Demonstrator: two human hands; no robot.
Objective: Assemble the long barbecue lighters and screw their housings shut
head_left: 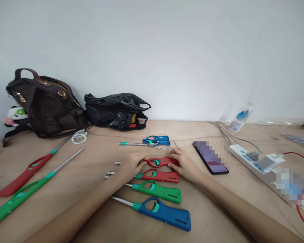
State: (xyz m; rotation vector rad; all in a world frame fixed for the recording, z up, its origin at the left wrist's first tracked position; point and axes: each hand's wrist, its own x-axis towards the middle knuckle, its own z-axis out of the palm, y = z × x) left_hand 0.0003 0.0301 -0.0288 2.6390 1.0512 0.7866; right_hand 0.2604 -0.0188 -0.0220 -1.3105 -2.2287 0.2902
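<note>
Both hands grip one red gas lighter (160, 162), lying crosswise at the top of a row of lighters. My left hand (132, 164) is closed near its neck, hiding part of the metal tube. On the handle end, my right hand (182, 163) has thumb and fingers closed. Below it lie a second red lighter (164, 176), a green lighter (164, 192) and a blue lighter (169, 214), roughly parallel. Beyond my hands rests an opened blue lighter shell (163, 139), with a loose metal tube (133, 144) and small parts beside it.
Two long lighters, red (20, 179) and green (17, 204), lie at left near a bead bracelet (79, 138). A dark backpack (50, 108) and black plastic bag (111, 111) stand against the wall. To the right are a phone (210, 158), power strip (253, 168) and bottle (242, 116).
</note>
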